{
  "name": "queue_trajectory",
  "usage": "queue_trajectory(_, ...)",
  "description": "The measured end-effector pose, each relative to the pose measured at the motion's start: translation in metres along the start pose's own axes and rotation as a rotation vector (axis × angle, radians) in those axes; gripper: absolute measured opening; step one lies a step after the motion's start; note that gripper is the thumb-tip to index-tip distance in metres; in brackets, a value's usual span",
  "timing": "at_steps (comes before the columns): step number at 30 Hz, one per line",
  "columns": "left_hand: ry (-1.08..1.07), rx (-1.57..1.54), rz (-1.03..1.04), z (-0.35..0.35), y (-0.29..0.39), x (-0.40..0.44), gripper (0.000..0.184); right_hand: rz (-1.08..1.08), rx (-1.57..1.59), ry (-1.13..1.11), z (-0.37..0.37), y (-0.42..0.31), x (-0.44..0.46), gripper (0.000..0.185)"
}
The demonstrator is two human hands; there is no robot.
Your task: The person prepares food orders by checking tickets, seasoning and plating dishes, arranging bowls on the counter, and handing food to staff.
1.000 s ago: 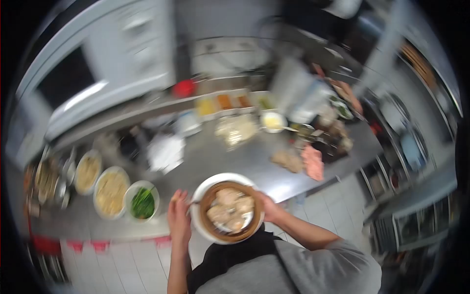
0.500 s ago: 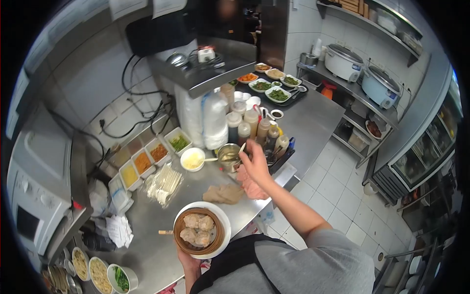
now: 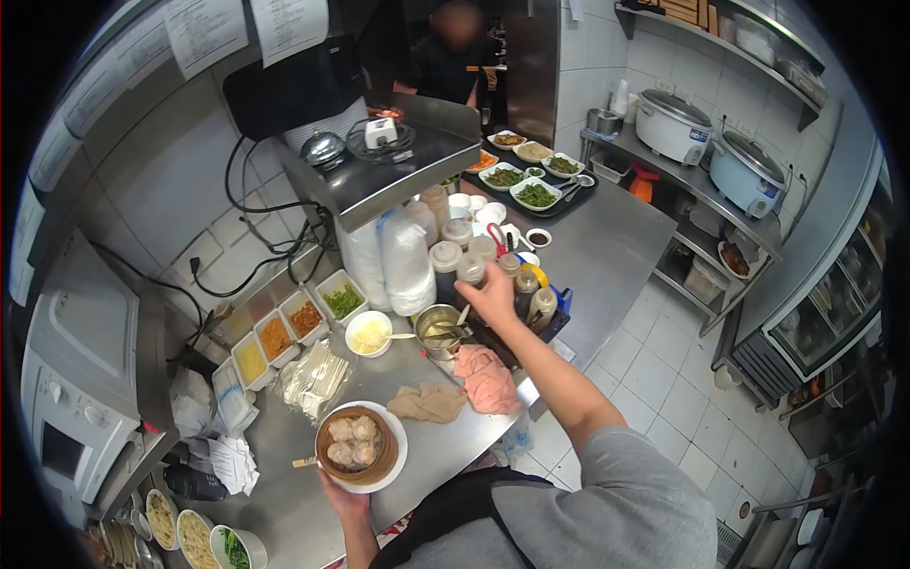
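My left hand (image 3: 347,501) grips the near side of a white plate (image 3: 402,442), its fingers hidden underneath. On the plate sits a round bamboo steamer (image 3: 383,460) holding several shumai dumplings (image 3: 351,440). Across the counter, my right hand (image 3: 493,298) has its fingers closed around the upper part of a squeeze bottle (image 3: 470,269), which stands among several other bottles. Just left of that hand is a metal pot (image 3: 438,325) with a light handle leaning on its rim. A pink cloth (image 3: 485,379) and a brown cloth (image 3: 427,402) lie nearer to me.
A white bowl of yellow paste (image 3: 369,335) stands beside the pot. Topping containers (image 3: 277,338) line the wall at left. A tray of side dishes (image 3: 536,194) is at the far end. Behind the raised shelf (image 3: 417,161) stands another person (image 3: 445,71).
My right hand has left the pot, where the light handle now rests, and moved up to the squeeze bottle. The plate and steamer have shifted slightly left in view.
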State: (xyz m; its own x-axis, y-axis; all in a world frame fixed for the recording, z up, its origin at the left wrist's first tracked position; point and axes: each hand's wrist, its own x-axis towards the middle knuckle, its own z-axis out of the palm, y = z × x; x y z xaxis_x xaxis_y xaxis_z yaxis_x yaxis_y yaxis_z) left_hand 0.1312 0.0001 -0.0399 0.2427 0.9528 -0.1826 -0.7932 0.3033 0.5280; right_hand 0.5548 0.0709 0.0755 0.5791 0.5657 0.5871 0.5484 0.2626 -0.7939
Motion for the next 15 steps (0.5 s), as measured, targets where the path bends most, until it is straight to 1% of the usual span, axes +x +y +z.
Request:
queue_trajectory(1, -0.009, 0.009, 0.005, 0.004, 0.006, 0.005, 0.057, -0.037, 0.076, 0.043, -0.001, -0.004, 0.003, 0.044)
queue_trajectory(2, 0.019, -0.014, -0.002, 0.011, 0.008, 0.008, 0.058, -0.076, 0.060, 0.042, -0.008, -0.020, 0.008, 0.044)
queue_trajectory(3, -0.023, 0.011, -0.005, 0.020, 0.011, 0.008, 0.058, -0.068, 0.262, 0.039, -0.008, -0.029, 0.012, 0.045)
queue_trajectory(4, -0.127, 0.069, 0.000, 0.026, 0.012, 0.010, 0.058, -0.063, 0.255, 0.037, -0.011, -0.039, 0.012, 0.051)
queue_trajectory(5, -0.090, 0.063, 0.007, 0.023, 0.012, 0.012, 0.054, -0.077, 0.246, 0.001, -0.013, -0.050, 0.013, 0.056)
queue_trajectory(6, -0.112, 0.148, 0.026, 0.017, 0.011, 0.018, 0.055, 0.030, 0.347, -0.112, -0.019, -0.100, 0.008, 0.057)
queue_trajectory(7, -0.065, 0.088, -0.022, 0.000, 0.008, 0.019, 0.054, 0.055, 0.360, -0.188, -0.016, -0.117, 0.002, 0.054)
queue_trajectory(8, 0.021, 0.108, -0.001, -0.018, 0.003, 0.018, 0.055, 0.011, 0.453, -0.324, -0.010, -0.117, -0.004, 0.053)
queue_trajectory(9, 0.020, 0.012, -0.020, -0.009, 0.004, 0.015, 0.052, 0.030, 0.404, -0.444, -0.004, -0.119, -0.013, 0.051)
queue_trajectory(10, -0.020, -0.015, 0.001, -0.007, 0.003, 0.020, 0.054, 0.050, 0.320, -0.580, 0.005, -0.128, -0.027, 0.050)
queue_trajectory(11, -0.013, -0.011, -0.008, -0.007, 0.004, 0.019, 0.053, 0.072, 0.223, -0.707, 0.009, -0.136, -0.042, 0.049)
queue_trajectory(13, -0.055, -0.057, -0.028, -0.005, 0.004, 0.019, 0.052, -0.029, -0.027, -0.901, 0.022, -0.142, -0.069, 0.051)
queue_trajectory(14, -0.036, -0.057, -0.028, -0.008, 0.003, 0.018, 0.052, -0.053, -0.154, -0.987, 0.029, -0.140, -0.082, 0.055)
queue_trajectory(15, -0.018, -0.055, -0.030, -0.009, 0.002, 0.018, 0.052, -0.097, -0.216, -1.048, 0.036, -0.139, -0.095, 0.053)
